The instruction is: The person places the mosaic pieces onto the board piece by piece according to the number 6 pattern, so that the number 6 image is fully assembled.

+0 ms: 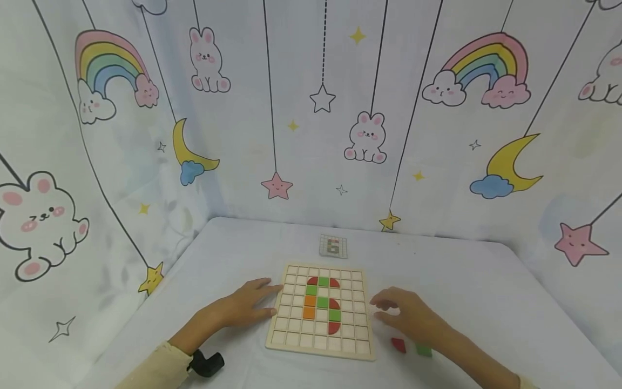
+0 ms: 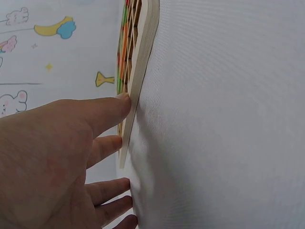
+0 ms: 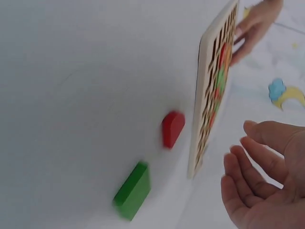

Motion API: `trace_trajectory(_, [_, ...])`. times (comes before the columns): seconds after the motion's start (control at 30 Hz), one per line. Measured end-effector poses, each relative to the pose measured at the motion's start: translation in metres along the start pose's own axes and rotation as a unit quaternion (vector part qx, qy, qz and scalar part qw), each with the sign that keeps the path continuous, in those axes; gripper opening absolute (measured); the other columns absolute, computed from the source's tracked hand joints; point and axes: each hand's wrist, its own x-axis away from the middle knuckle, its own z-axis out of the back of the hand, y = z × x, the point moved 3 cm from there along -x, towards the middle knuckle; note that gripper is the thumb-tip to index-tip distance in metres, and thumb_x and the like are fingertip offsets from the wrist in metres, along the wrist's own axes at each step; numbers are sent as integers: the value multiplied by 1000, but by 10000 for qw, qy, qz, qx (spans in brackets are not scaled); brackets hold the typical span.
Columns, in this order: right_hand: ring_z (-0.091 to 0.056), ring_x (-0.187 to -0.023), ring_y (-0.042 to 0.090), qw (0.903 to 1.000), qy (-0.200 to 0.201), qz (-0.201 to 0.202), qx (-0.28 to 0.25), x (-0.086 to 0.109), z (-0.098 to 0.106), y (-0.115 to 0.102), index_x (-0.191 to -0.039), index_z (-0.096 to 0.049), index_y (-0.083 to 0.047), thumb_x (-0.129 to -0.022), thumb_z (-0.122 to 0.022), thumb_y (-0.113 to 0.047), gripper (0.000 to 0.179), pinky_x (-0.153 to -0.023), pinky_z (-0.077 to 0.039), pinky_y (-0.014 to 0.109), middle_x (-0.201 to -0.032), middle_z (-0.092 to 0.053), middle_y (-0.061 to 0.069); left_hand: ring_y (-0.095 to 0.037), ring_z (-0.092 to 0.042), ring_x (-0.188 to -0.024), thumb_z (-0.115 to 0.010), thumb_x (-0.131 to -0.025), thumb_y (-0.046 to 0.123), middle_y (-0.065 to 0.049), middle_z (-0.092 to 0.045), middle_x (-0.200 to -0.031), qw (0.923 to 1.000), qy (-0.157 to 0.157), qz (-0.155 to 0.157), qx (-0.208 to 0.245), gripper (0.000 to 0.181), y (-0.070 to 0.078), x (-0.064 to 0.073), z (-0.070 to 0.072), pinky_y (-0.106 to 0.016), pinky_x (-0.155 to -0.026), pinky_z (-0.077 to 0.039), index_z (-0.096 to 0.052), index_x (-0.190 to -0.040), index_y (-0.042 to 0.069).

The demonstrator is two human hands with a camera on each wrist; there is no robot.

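A wooden grid board lies on the white cloth. Several red quarter-round pieces, several green squares and two orange squares sit in its cells, forming a 6-like figure. At the board's left edge, my left hand rests its thumb and fingertips with the fingers spread; the left wrist view shows the thumb against the side. My right hand hovers beside the right edge, fingers loosely bent, holding nothing. Below it lie a loose red quarter-round and a loose green square.
A small card with a grid and a 6 pattern lies behind the board. Near my left forearm is a black curved object. A patterned cloth backdrop with rabbits, stars and rainbows rises behind the table.
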Motion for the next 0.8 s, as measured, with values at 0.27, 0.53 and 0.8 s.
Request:
trace_trajectory(0.27, [-69,-109,21,9978,-107,-528,-393,36,25,42,-124,-71,-15,-92,-83,-31,38,-94,-62,41,-117,-74,-1,-49,-32,-153,-66,-105,42,-26,-35,-166,10000,-25,7,-31,62,2,0,1,-67,-121,-33,-49,-159,16])
trace_trajectory(0.53, [-66,-119,30,9860,-374,-1474,-691,60,22,65,-127,-69,-10,-85,-88,-26,49,-101,-57,54,-125,-72,5,-48,-32,-154,-66,-104,45,-24,-34,-167,9999,-28,122,-73,64,-1,0,0,-67,-121,-34,-49,-159,19])
trace_trajectory(0.8, [-63,-107,19,9904,-457,-1293,-160,65,10,68,-119,-70,-10,-81,-92,-18,45,-97,-60,42,-113,-67,-4,-49,-32,-153,-65,-104,46,-25,-34,-166,10000,-41,39,-25,64,-2,-2,-2,-68,-120,-34,-49,-159,18])
